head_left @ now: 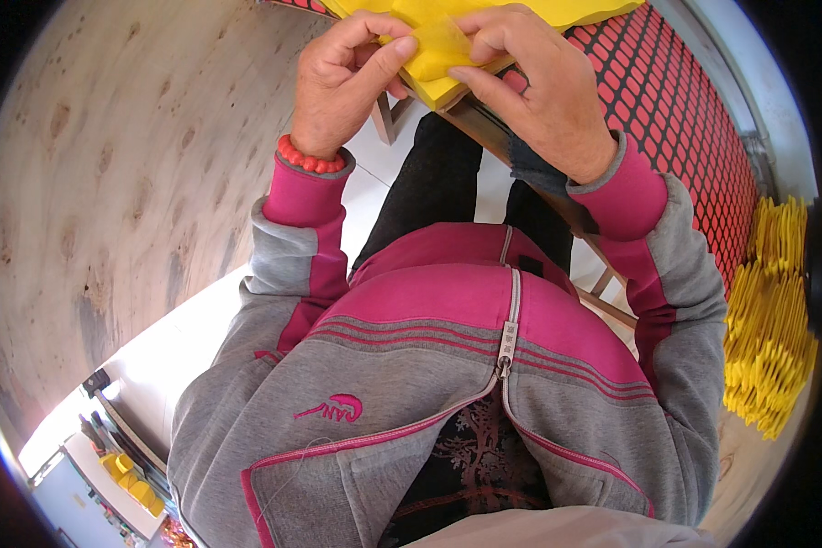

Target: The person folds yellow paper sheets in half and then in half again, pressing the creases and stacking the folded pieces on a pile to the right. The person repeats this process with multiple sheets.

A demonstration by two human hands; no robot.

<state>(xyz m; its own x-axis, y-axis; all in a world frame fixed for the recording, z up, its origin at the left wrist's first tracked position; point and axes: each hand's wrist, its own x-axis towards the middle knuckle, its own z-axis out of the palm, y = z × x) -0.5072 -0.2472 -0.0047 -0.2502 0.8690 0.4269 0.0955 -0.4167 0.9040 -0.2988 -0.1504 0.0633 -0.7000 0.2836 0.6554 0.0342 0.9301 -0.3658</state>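
I see both hands up top: left hand (342, 87) and right hand (539, 91) each pinching a yellow sheet (440, 50), thumbs against fingertips, sheet between them. Under the right hand: red mesh panel (676, 110) on a wooden frame (484, 128). Further right, well apart, a stack of yellow pieces (769, 320) (edges fanned). Left of the left hand: plywood board (110, 183). White floor (173, 338) below.

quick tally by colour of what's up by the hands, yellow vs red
yellow: 3 - sheet pinched by left hand and right hand, pile under it, stack at right
red: 2 - mesh, bead bracelet
total: 5
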